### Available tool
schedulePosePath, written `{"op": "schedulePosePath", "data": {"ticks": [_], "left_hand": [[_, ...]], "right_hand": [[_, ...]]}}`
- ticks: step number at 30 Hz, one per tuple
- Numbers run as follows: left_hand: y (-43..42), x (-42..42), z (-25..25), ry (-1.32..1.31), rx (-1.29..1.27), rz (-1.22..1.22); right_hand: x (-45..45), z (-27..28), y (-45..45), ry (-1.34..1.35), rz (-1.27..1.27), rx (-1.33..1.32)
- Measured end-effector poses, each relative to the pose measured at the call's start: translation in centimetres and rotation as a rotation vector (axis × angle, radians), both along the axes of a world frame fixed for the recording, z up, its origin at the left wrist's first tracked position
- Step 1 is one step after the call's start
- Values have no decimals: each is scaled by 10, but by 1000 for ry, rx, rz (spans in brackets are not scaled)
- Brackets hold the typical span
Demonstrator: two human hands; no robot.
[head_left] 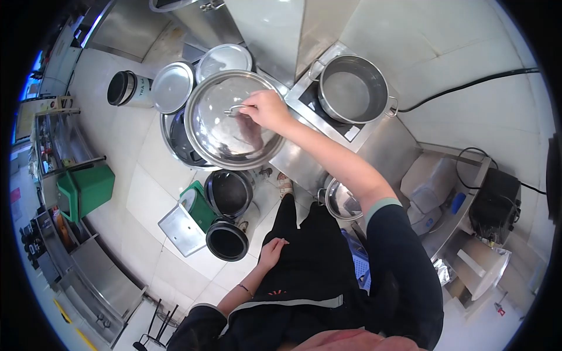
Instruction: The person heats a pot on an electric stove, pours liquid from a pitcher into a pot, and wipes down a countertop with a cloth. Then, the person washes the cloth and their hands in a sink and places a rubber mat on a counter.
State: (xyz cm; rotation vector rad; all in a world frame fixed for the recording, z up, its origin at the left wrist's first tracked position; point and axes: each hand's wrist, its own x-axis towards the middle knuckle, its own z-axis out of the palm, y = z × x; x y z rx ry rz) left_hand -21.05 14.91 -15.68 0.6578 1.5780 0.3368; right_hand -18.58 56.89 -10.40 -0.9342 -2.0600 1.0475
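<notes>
My right hand is closed on the loop handle of a large round steel lid. The lid hangs over the left end of the steel counter and partly covers a dark-centred round vessel behind it. My left hand rests low in front of the black apron, fingers curled loosely; whether it holds anything cannot be made out. To the right of the lid, an uncovered steel pot stands on a cooktop.
Two round lids lie beyond the large lid. Black buckets, a green bin and a metal tray are on the floor. A smaller lidded pot is below the counter.
</notes>
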Motion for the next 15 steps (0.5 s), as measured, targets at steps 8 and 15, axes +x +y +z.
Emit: {"op": "schedulePosePath", "data": {"ticks": [8,15], "left_hand": [[-12,-21,-3,-16,14,94],[-17,-26,-12,-44,109,178]], "right_hand": [[-68,-50,-18,86,1,3],[-74,-55,-22,-9,-7,7]]}}
